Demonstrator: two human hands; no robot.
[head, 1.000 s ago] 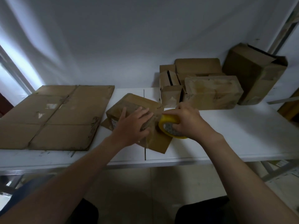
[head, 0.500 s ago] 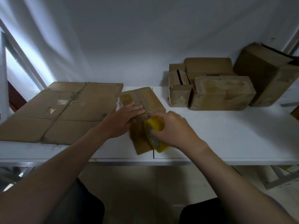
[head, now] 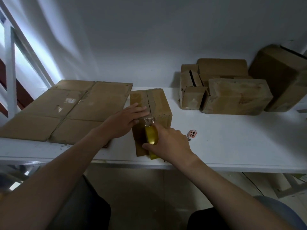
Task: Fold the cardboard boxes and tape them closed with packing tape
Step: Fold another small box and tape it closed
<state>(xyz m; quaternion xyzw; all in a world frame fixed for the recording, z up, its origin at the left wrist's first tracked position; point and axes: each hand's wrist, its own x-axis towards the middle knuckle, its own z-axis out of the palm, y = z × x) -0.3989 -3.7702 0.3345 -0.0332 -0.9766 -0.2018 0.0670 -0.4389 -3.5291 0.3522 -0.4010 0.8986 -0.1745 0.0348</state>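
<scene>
The box [head: 162, 103] stands in the middle of the frame, on the white table [head: 240, 146], straight in front of the person. Its long axis runs from the near edge of the table toward the wall. The seam [head: 149, 100] between the two top flaps runs the same way.

The left hand [head: 126, 120] lies flat on the left flap with straight fingers, and the fingertips are just beside the seam. It presses and grips nothing. The right hand [head: 167, 145] is curled around the yellow roll [head: 151, 136], which it holds against the near face of the box, below the top edge. A short shiny piece of tape [head: 149, 121] goes from the roll up to this edge, in line with the seam.

I think the step in hand is the taping of this seam. So the relation that matters is this: the roll is at the near end and the untaped seam lies beyond it, toward the top of the frame. The right hand is nearer to the roll, the left hand to the flaps.

The flaps are shut, so I cannot tell what is inside. At the upper right stand folded boxes [head: 232, 95] and a big box [head: 282, 77]. A dark gap shows on one of them, but not its content. A flat sheet [head: 71, 110] lies at the left.
</scene>
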